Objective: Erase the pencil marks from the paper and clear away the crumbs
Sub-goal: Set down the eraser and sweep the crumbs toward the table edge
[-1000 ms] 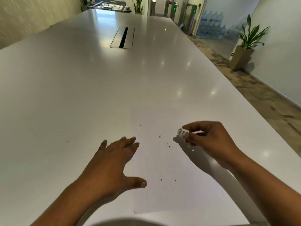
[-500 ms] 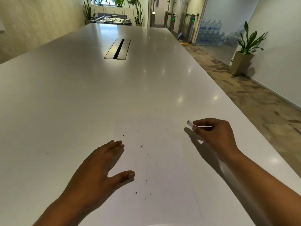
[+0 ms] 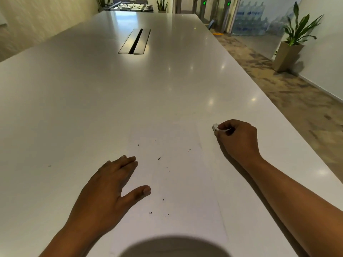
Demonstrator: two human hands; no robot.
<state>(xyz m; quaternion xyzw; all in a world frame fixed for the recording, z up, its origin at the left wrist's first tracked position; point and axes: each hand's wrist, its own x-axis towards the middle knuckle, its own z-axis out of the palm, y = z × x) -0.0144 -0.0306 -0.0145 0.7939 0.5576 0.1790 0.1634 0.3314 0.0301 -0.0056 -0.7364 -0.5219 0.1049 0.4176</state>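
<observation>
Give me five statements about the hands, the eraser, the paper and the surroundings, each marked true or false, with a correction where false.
1. The right hand pinches the eraser. True.
2. The left hand lies open with straight fingers, its thumb on the paper. True.
3. The eraser is pressed on the middle of the paper. False: it is held beyond the paper's right edge.
4. The paper has been swept free of crumbs. False: dark crumbs lie scattered over it.
5. A potted plant stands on the table. False: the potted plant stands on the floor by the wall, off the table.
</observation>
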